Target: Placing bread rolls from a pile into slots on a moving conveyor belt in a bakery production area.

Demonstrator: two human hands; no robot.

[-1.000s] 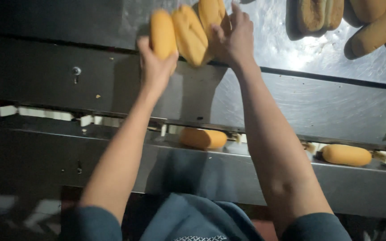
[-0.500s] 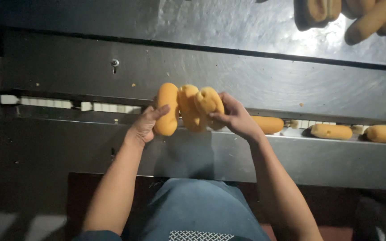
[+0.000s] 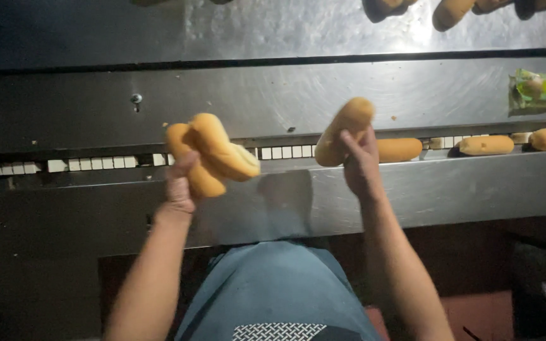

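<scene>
My left hand (image 3: 181, 185) grips two golden oblong bread rolls (image 3: 212, 155) that are stuck together, held above the near steel ledge. My right hand (image 3: 360, 165) holds a single roll (image 3: 345, 129), tilted, its lower end close to the white slatted conveyor (image 3: 96, 163). The two hands are apart, with a gap between the pair of rolls and the single one. Three more rolls (image 3: 486, 145) lie in a row on the conveyor to the right of my right hand.
A wide steel table (image 3: 285, 31) lies beyond the conveyor, with more rolls (image 3: 453, 11) at its far right edge. A green printed wrapper (image 3: 541, 88) sits at the right. A steel panel (image 3: 475, 186) fronts the near side; my blue apron (image 3: 273, 290) is below.
The clump of three rolls, lifted from the far table and brought down to the conveyor, has been pulled apart: two in my left hand, one in my right.
</scene>
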